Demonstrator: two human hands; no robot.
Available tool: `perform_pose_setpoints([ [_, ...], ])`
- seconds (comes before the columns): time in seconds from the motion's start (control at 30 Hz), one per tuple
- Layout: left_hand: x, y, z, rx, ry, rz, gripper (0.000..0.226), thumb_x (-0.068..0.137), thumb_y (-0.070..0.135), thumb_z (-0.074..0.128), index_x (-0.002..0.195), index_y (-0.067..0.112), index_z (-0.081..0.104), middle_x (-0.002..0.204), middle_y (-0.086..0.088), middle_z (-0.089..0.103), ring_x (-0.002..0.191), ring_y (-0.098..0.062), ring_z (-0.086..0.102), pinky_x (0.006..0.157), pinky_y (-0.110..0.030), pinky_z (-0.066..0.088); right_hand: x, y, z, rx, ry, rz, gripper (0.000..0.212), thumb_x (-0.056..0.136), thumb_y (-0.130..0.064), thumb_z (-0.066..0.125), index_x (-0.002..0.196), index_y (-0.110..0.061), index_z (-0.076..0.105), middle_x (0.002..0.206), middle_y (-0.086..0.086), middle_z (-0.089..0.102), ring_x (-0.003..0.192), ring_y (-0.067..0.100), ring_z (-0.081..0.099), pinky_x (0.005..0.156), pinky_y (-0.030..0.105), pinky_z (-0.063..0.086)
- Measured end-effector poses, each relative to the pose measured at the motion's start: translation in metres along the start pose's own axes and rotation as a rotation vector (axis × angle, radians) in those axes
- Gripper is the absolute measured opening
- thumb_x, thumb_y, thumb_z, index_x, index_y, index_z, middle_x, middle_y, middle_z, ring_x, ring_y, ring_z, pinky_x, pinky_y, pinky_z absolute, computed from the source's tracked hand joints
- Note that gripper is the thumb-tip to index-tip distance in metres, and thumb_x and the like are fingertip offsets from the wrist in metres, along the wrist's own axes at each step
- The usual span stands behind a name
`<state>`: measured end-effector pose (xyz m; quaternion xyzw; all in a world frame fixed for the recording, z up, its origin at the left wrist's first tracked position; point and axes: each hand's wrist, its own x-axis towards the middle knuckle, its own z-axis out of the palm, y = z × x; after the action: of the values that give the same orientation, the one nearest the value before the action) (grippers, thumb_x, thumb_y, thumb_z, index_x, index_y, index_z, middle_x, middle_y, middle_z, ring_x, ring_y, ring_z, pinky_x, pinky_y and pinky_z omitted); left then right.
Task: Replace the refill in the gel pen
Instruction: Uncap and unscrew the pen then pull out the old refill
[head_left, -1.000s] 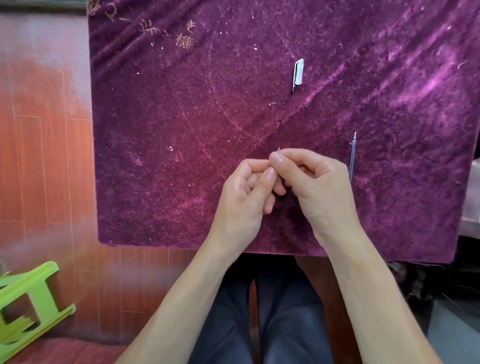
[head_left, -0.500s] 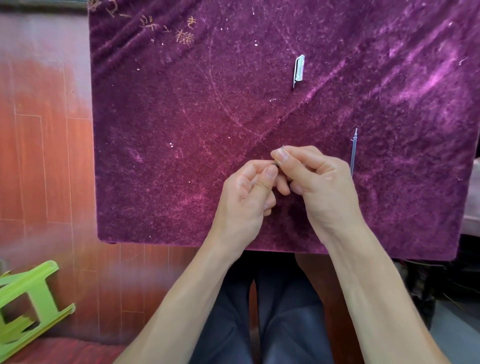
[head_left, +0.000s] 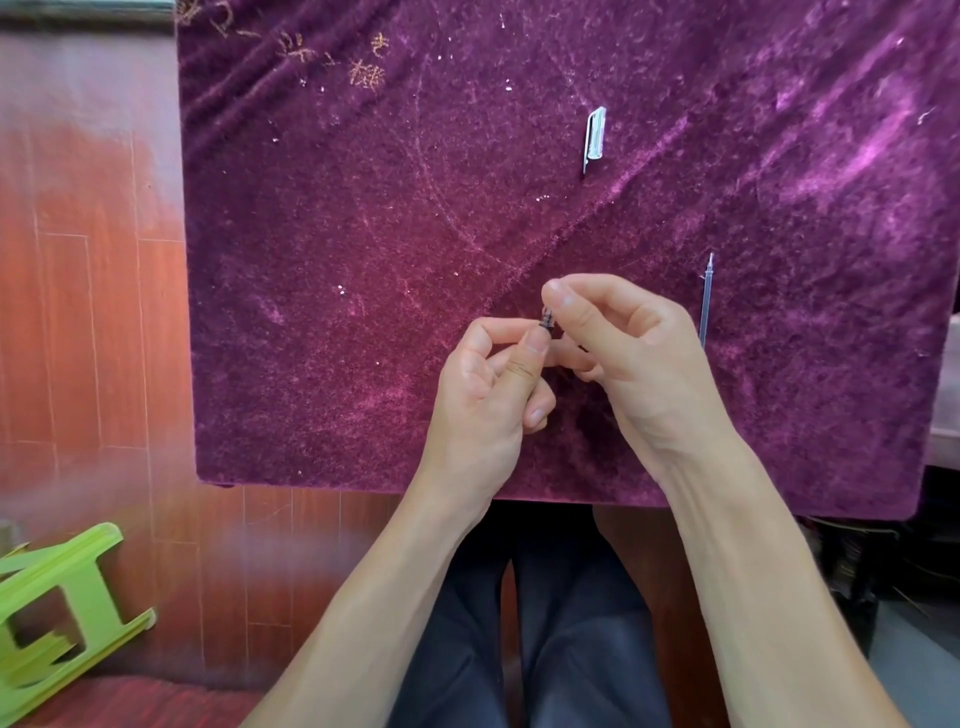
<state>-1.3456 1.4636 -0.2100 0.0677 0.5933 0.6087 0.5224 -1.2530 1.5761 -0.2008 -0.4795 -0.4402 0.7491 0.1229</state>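
both hands meet low over the middle of a table (head_left: 363, 312) draped in worn purple velvet cloth, flecked with pale lint. the left hand (head_left: 488, 395) has its thumb and forefinger pressed together on a small dark, partly clear plastic piece of the gel pen (head_left: 545, 319), and the right hand (head_left: 639, 353) pinches the same piece from above with thumb and forefinger, the other fingers curled loosely. most of the pen is hidden inside the hands, so i cannot tell whether this is the tip section or the barrel end, nor whether a refill sits inside it.

a thin, clear plastic refill tube with a fine pointed tip (head_left: 705, 301) lies flat on the cloth just beside the right hand, tip pointing away from the person. a clear plastic pen cap with a clip (head_left: 595, 136) lies well apart, farther up the table. a lime-green plastic stool (head_left: 57, 613) stands on the red wooden floor to the left.

these parts look very light, smooth and slippery, so a firm fingertip pinch seems wise. the refill is slender and likely bends easily; it is best held along the tube's middle, away from the delicate tip, and fed in straight. the velvet nap should keep loose parts from rolling.
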Motion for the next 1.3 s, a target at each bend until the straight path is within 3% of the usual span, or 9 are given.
perform_pose_setpoints([
  [0.07,-0.001,0.001,0.003,0.023,0.025,-0.006,0.017,0.103,0.029,0.055,0.105,0.012,0.057,0.051,0.011,0.058,0.044,-0.004,0.042,0.047,-0.016,0.038,0.0,0.001,0.001,0.004,0.01,-0.009,0.007,0.096,-0.015,0.08,0.096,-0.008,0.076,0.065,-0.015,0.07,0.055,-0.002,0.065,0.059,0.01,0.052],
  [0.2,-0.002,0.003,0.005,0.025,0.041,-0.013,0.019,0.101,0.033,0.057,0.102,0.015,0.058,0.048,0.01,0.048,0.045,-0.006,0.041,0.047,-0.017,0.037,-0.001,0.001,0.0,-0.006,0.004,-0.002,0.011,0.096,-0.016,0.08,0.1,-0.006,0.079,0.065,-0.014,0.071,0.063,0.006,0.071,0.064,0.014,0.055],
  [0.3,-0.003,0.004,0.005,0.023,0.033,-0.001,0.015,0.105,0.027,0.054,0.104,0.013,0.057,0.05,0.011,0.052,0.045,-0.005,0.041,0.047,-0.016,0.037,-0.004,0.0,-0.002,-0.016,-0.017,0.001,0.012,0.101,-0.018,0.074,0.105,-0.009,0.082,0.069,-0.014,0.074,0.074,0.01,0.079,0.073,0.016,0.059],
  [0.43,-0.004,0.005,0.005,0.05,0.011,0.02,0.015,0.109,0.018,0.048,0.11,0.004,0.052,0.055,0.013,0.067,0.043,0.0,0.043,0.047,-0.012,0.038,-0.005,0.0,-0.002,-0.012,-0.022,-0.009,0.016,0.106,-0.017,0.067,0.108,-0.012,0.082,0.072,-0.014,0.073,0.065,-0.001,0.075,0.064,0.01,0.055],
  [0.6,-0.006,0.007,0.007,0.088,0.02,0.006,0.016,0.107,0.024,0.051,0.105,0.008,0.053,0.049,0.011,0.061,0.04,0.002,0.043,0.043,-0.01,0.038,-0.004,0.002,-0.004,-0.044,-0.024,-0.011,0.006,0.099,-0.019,0.078,0.096,-0.013,0.078,0.064,-0.017,0.071,0.062,0.0,0.073,0.062,0.009,0.053],
  [0.7,-0.006,0.006,0.008,0.08,0.032,-0.003,0.014,0.107,0.025,0.052,0.104,0.011,0.055,0.047,0.008,0.054,0.042,-0.002,0.043,0.047,-0.014,0.039,-0.004,0.0,-0.006,-0.058,-0.052,0.003,0.009,0.101,-0.021,0.074,0.1,-0.014,0.08,0.064,-0.017,0.072,0.072,0.007,0.079,0.072,0.013,0.057],
  [0.87,-0.005,0.009,0.009,0.063,0.009,0.007,0.013,0.109,0.019,0.047,0.108,0.007,0.052,0.058,0.008,0.07,0.042,0.001,0.044,0.044,-0.009,0.038,-0.004,-0.003,-0.006,-0.048,-0.082,0.027,0.021,0.109,-0.023,0.063,0.114,-0.015,0.081,0.078,-0.002,0.07,0.073,0.003,0.078,0.07,0.015,0.056],
  [1.07,-0.003,0.009,0.011,0.083,0.014,-0.01,0.014,0.108,0.023,0.048,0.105,0.011,0.054,0.049,0.01,0.06,0.04,0.001,0.043,0.039,-0.009,0.037,-0.001,-0.003,-0.007,-0.054,-0.027,0.017,0.006,0.097,-0.022,0.08,0.095,-0.017,0.078,0.076,-0.008,0.078,0.075,0.012,0.078,0.062,0.009,0.052],
  [1.3,0.001,0.01,0.011,0.063,-0.011,0.004,0.012,0.11,0.018,0.044,0.108,0.008,0.051,0.055,0.012,0.068,0.043,0.001,0.045,0.048,-0.014,0.039,0.001,-0.003,-0.01,-0.07,-0.068,0.022,0.02,0.108,-0.017,0.064,0.115,-0.008,0.08,0.071,-0.02,0.073,0.064,-0.004,0.072,0.064,0.007,0.052],
])
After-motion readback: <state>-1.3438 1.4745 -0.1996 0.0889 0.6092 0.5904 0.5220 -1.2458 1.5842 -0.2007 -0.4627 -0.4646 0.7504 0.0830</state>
